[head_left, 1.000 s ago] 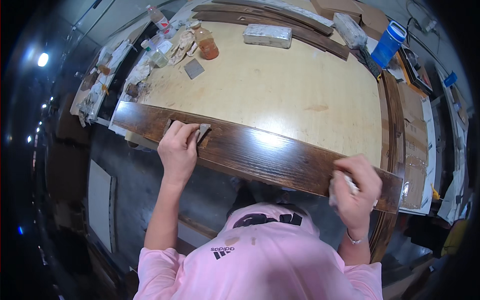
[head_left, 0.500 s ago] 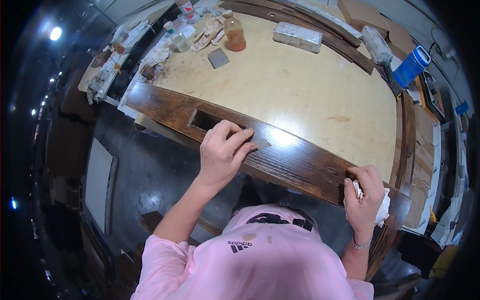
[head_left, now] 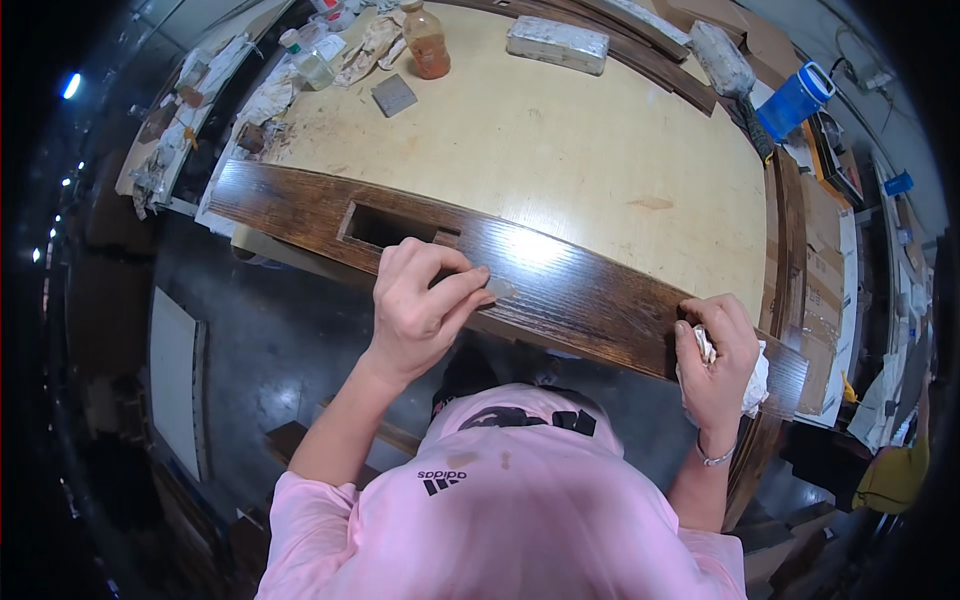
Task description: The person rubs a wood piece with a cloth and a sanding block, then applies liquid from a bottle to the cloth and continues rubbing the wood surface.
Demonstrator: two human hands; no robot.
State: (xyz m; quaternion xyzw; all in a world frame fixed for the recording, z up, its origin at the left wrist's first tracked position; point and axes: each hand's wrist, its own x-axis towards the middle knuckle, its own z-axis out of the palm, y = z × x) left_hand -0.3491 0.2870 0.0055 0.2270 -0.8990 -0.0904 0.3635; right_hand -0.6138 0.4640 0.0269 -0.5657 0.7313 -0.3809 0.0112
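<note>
A dark-stained wooden board with a rectangular slot cut through it lies along the near edge of the table. My left hand pinches a small grey piece, like sandpaper, between thumb and fingers. That piece rests on the board's face just right of the slot, close to the near edge. Near the board's right end, my right hand is closed round a crumpled white cloth or paper, its fingertips against the board. Its palm side is hidden.
On the pale tabletop stand a bottle of orange-brown liquid, a clear bottle, a grey square pad and a wrapped block. Dark boards lie along the back. A blue jug stands at right.
The whole view has shifted, so the scene sits further left and higher. My left hand has slid slightly toward the board's near edge, uncovering more of the slot. My right hand keeps its place.
</note>
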